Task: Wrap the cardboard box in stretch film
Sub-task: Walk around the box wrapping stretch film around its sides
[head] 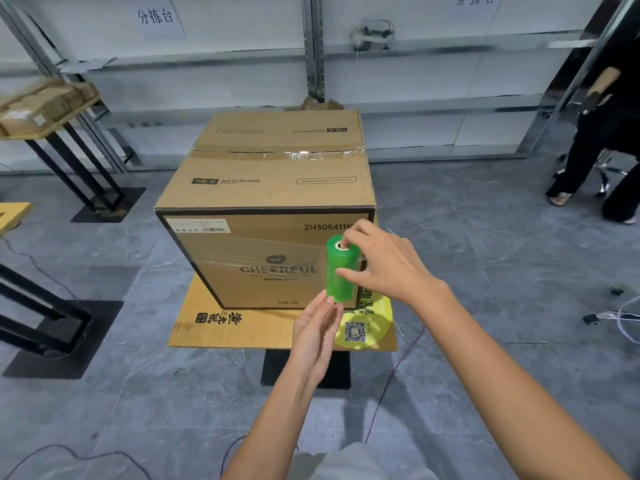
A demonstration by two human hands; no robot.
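Observation:
A large brown cardboard box (270, 188) stands on a flat cardboard sheet (221, 327) on a small black-based stand. A band of clear stretch film (256, 252) lies across its near face and runs to a green film roll (340, 273), held upright at the box's near right corner. My right hand (384, 265) grips the roll from the right, one finger at the top core hole and the thumb against its side. From below, my left hand (317, 332) props up the roll's bottom end with straight fingers.
Black table legs (45, 317) stand at the left, a wooden table with packed boxes (38, 109) at the far left. A person in black (602, 140) sits at the far right beside a chair base. Cables (391, 372) lie on the grey tile floor. Metal shelving lines the back wall.

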